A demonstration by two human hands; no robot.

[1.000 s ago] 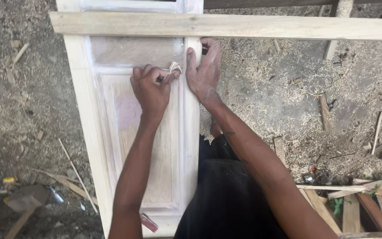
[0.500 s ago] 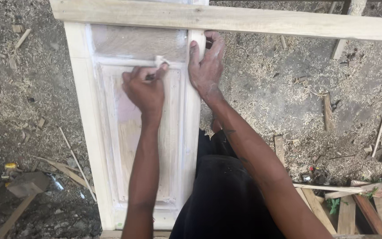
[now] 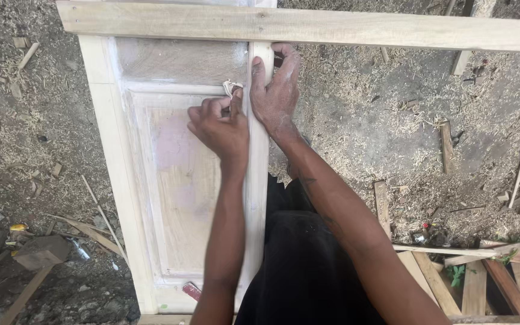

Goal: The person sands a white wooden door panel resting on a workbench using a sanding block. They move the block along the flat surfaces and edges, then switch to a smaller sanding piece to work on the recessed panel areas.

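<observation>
A pale wooden door panel (image 3: 176, 180) with a raised centre field lies flat in front of me, dusted white. My left hand (image 3: 219, 126) is fisted around a small folded piece of sandpaper (image 3: 232, 88), pressed into the upper right corner of the panel's moulding. My right hand (image 3: 276, 90) lies flat on the door's right stile (image 3: 259, 174), fingers reaching up to the top, thumb along the stile's inner edge. The two hands nearly touch.
A long wooden plank (image 3: 308, 29) lies across the top of the door. A small red object (image 3: 191, 291) rests near the door's bottom. Sawdust, shavings and wood offcuts cover the ground; a wooden pallet (image 3: 470, 283) is at lower right, scrap blocks (image 3: 40, 253) at lower left.
My left hand with the sandpaper slid left along the top moulding, then came back right to the corner beside the stile. The right hand stayed on the stile.
</observation>
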